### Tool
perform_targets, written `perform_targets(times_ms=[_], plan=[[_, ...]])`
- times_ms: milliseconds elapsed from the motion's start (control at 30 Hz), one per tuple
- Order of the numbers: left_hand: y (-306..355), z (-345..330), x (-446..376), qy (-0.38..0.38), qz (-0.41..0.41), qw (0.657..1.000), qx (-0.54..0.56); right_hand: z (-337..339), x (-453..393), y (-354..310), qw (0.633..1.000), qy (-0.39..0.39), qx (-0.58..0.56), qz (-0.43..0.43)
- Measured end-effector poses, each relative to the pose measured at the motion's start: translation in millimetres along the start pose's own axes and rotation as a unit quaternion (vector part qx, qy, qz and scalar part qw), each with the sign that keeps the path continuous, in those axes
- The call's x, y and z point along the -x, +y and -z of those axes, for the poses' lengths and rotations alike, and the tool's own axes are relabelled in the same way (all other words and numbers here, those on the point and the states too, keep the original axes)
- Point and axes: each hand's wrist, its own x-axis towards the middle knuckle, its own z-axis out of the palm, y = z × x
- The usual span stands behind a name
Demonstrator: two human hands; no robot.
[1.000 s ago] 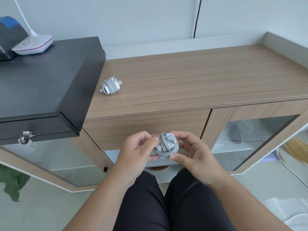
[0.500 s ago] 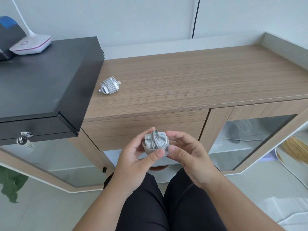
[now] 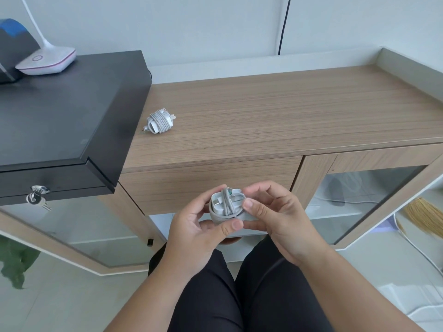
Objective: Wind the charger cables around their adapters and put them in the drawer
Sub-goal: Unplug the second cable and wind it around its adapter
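While both hands are meeting in front of the closed wooden drawer point(image 3: 208, 183), the left hand point(image 3: 199, 233) is cupping a white charger point(image 3: 226, 207) from below, its thumb curling over the near edge, and the right hand point(image 3: 275, 216) is pinching the charger's right side with thumb and bent fingers. Grey cable is lying in loops around the charger's body and crossing over its top face, where metal prongs are showing. A second charger point(image 3: 159, 121), already wrapped in its cable, is lying on the wooden cabinet top point(image 3: 287, 111), near the left end and just beside a black cabinet point(image 3: 60, 116) that is standing higher than the wood surface. A white lamp base point(image 3: 46, 62) is sitting on that black cabinet at the far left, and a bunch of keys point(image 3: 37, 197) is hanging from the lock on its front. Glass doors are flanking the drawer below, with a straw broom point(image 3: 424, 218) showing at the right edge. The person's knees in black trousers are filling the space under the hands, between the viewer and the cabinet front. A black cord point(image 3: 284, 25) is running down the wall behind.
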Motion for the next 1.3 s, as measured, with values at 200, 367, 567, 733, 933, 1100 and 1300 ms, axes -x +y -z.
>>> perform_targets(times_ms=[200, 367, 567, 733, 933, 1100, 1300], plan=[[-5.7, -5.7, 3.8, 0.017, 0.003, 1.000, 0.024, -3.7, 0.4, -4.3, 1.000, 0.025, 0.014, -0.008], [-6.1, -7.4, 3.2, 0.016, 0.025, 0.998, 0.061, -6.7, 2.9, -3.2, 0.999, 0.042, 0.027, 0.007], [-3.8, -12.5, -0.1, 0.001, 0.045, 0.995, 0.093, -13.6, 4.7, -0.7, 0.998, 0.066, 0.020, -0.005], [-9.6, -15.1, 1.9, -0.041, 0.050, 0.997, 0.052, -16.2, 6.5, 5.6, 0.995, 0.105, -0.001, 0.004], [-9.7, -14.0, -2.8, -0.087, 0.081, 0.992, 0.041, -16.1, 8.9, 8.6, 0.992, 0.120, -0.050, 0.005], [-11.0, -10.4, -2.8, -0.088, 0.060, 0.993, 0.044, -14.9, 11.9, 6.7, 0.994, 0.089, -0.062, -0.002], [-12.6, -6.1, -3.5, -0.098, 0.058, 0.993, 0.040, -17.4, 12.4, 1.9, 0.997, 0.070, -0.038, 0.008]])
